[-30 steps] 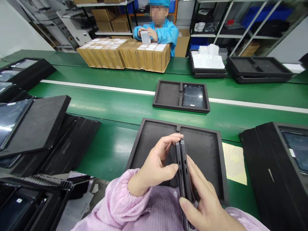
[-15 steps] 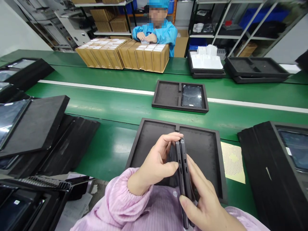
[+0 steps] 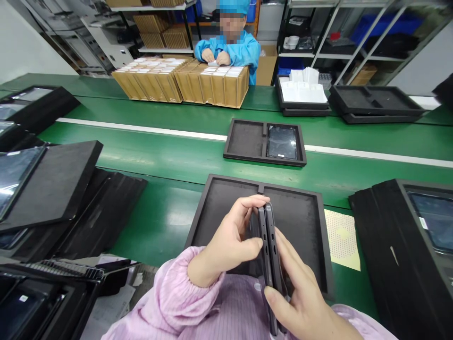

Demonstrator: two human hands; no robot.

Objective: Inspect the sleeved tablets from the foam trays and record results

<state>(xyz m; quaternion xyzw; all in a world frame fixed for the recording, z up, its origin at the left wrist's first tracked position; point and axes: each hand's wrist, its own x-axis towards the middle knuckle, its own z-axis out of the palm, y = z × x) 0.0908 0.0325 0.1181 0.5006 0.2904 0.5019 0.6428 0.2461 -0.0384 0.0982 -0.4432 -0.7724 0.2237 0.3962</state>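
Note:
Two dark tablets stand on edge, pressed side by side between my hands, their narrow sides with small port slots facing up. My left hand is closed on them from the left, fingers over the far end and thumb against the near side. From the right, my right hand grips them lower down, its thumb across the near edge. Beneath my hands lies a black foam tray with two recesses; no tablet shows in its visible part.
A smaller foam tray farther off holds one tablet. Stacked trays stand left and right. A yellow dotted sheet lies beside my tray. Across the green bench, a person in blue handles items above cardboard boxes.
My hands and the two tablets look practically still. Across the bench, the person's hands have shifted slightly over the boxes.

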